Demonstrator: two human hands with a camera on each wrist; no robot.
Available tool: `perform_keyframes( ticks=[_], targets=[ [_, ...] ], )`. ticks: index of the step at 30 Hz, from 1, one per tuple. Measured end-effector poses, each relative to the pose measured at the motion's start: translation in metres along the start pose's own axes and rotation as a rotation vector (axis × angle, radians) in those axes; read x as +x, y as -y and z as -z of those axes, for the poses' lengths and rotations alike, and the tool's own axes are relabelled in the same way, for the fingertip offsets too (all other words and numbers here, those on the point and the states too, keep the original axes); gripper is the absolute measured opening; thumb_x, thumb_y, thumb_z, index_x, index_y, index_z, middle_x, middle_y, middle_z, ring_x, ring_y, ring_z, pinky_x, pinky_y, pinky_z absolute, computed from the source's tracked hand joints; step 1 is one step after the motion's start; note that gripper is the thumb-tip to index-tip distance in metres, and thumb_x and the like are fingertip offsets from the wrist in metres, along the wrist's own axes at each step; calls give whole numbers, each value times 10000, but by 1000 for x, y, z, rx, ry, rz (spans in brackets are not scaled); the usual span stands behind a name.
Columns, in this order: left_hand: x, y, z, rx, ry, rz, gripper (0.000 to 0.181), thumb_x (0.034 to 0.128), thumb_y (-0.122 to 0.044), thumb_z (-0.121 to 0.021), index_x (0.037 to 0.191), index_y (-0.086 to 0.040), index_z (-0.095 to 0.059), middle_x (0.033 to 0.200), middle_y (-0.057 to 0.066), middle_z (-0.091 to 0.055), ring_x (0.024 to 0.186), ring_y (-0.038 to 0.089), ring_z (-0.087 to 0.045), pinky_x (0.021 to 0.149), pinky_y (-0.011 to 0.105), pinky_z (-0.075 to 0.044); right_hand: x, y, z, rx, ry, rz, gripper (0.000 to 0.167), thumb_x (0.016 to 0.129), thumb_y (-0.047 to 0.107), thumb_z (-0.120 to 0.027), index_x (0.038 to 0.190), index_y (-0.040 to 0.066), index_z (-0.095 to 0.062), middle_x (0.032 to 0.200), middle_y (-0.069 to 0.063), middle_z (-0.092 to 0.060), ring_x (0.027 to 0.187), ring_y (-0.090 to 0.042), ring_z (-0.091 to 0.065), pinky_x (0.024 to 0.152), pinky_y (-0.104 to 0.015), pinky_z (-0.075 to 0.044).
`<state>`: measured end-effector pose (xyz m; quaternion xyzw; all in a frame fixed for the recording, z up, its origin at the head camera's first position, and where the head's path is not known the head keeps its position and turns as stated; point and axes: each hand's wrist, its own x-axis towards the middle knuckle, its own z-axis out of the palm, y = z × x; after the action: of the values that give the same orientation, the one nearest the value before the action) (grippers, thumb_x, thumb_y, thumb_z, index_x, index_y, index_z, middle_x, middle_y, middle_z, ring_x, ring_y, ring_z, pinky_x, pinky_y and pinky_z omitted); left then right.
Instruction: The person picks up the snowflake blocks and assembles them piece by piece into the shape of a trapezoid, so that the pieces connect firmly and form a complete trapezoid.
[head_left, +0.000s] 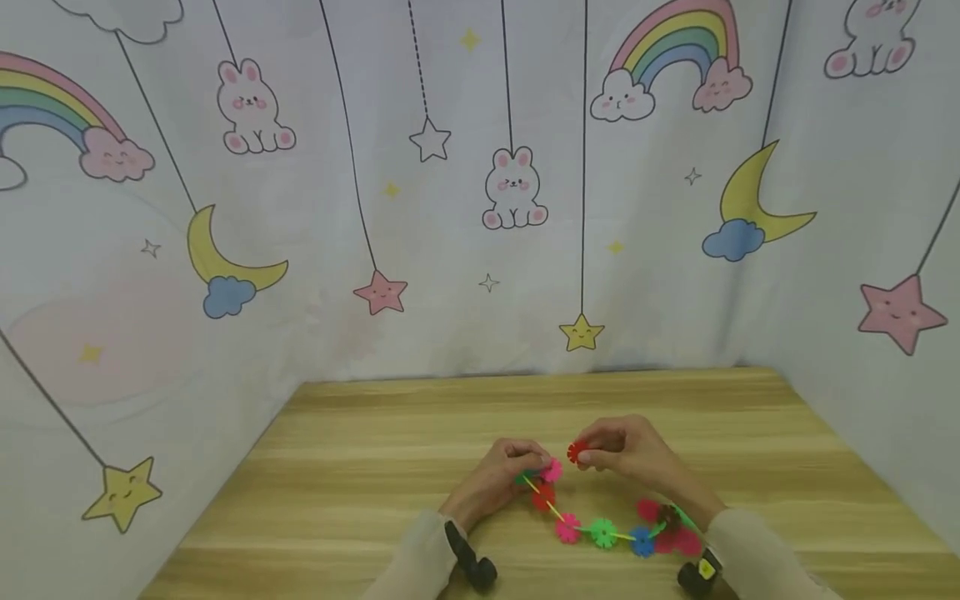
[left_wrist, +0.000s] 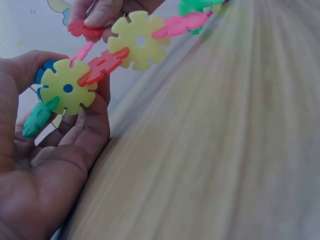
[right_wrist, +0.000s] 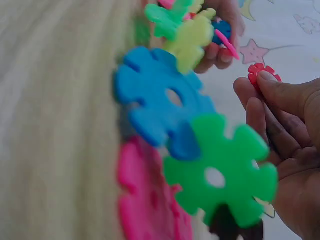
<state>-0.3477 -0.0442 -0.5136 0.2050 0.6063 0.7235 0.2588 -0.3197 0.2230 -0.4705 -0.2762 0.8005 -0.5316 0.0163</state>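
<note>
Notched plastic snowflake discs are linked edge to edge in a colourful chain, with a green disc (head_left: 603, 532) and a blue disc (head_left: 642, 542) along it. My left hand (head_left: 502, 473) grips one end, its fingers around a yellow disc (left_wrist: 55, 80) and a blue disc beside it. A pink disc (head_left: 553, 469) sticks out from that end toward the right. Between thumb and fingers, my right hand (head_left: 637, 450) pinches a single red disc (head_left: 576, 452), slightly apart from the pink one. Close to the right wrist camera hang a large green disc (right_wrist: 225, 150) and a pink disc (right_wrist: 140, 195).
The chain's far end, with several pink discs (head_left: 686, 540) and a dark disc (head_left: 667, 518), lies below the right forearm. A wood-grain table (head_left: 375, 433) extends beneath both hands. Behind and beside it hangs a white printed cloth (head_left: 450, 217). Black wrist straps sit on both sleeves.
</note>
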Motion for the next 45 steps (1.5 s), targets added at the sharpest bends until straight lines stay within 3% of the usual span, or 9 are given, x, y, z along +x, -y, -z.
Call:
perform_keyframes(
  ticks=[6,15,24,31,36,39,45],
  targets=[
    [1,-2,-1,3,-4,-10,240,1043,-101,-640,875,-209,-773,904,-97,-708,855,40,-633,783,188,-554,3,-3,-13,-6,19,29,127,973,161,-805,1054,63,-802,975,-132,-838,844,-149,-819,755,-308,-655],
    [1,1,-3,-26,-38,0,294,1041,-86,-629,832,-228,-780,919,-91,-707,843,45,-623,757,185,-533,2,-4,-20,15,-5,-17,122,947,190,-837,959,68,-825,962,-121,-839,837,-221,-810,749,-294,-645],
    [-3,-1,-9,-79,-63,0,315,1027,-56,-601,820,-219,-772,895,-91,-726,845,42,-670,794,189,-563,2,-1,-31,-5,-77,-39,113,902,159,-876,897,51,-842,902,-119,-833,744,-134,-765,690,-274,-626],
    [-5,-13,-6,3,-120,11,243,1013,-70,-651,838,-173,-783,897,-62,-745,834,71,-687,781,246,-588,1,4,-38,-23,-136,-13,89,910,191,-873,915,107,-844,911,-77,-834,795,-195,-790,709,-269,-633],
    [-6,-22,-6,95,-139,29,160,1021,-143,-678,933,-108,-807,925,-66,-732,864,81,-661,798,253,-582,1,2,-30,-76,-143,-9,142,949,243,-838,1044,138,-833,1031,-31,-840,929,-96,-801,801,-226,-633],
    [-4,-24,-2,145,-147,46,158,1022,-173,-688,1009,-78,-813,952,-80,-720,881,82,-635,797,243,-563,-2,0,-20,-99,-160,-36,247,982,276,-804,1151,97,-811,1116,-59,-834,990,-84,-797,829,-226,-631],
    [0,-22,11,145,-141,67,143,1002,-141,-693,1021,-88,-824,952,-97,-743,901,83,-613,797,225,-535,-14,-7,8,-119,-191,-82,299,1010,283,-772,1198,52,-786,1153,-121,-822,987,-52,-768,822,-232,-611]
  ],
)
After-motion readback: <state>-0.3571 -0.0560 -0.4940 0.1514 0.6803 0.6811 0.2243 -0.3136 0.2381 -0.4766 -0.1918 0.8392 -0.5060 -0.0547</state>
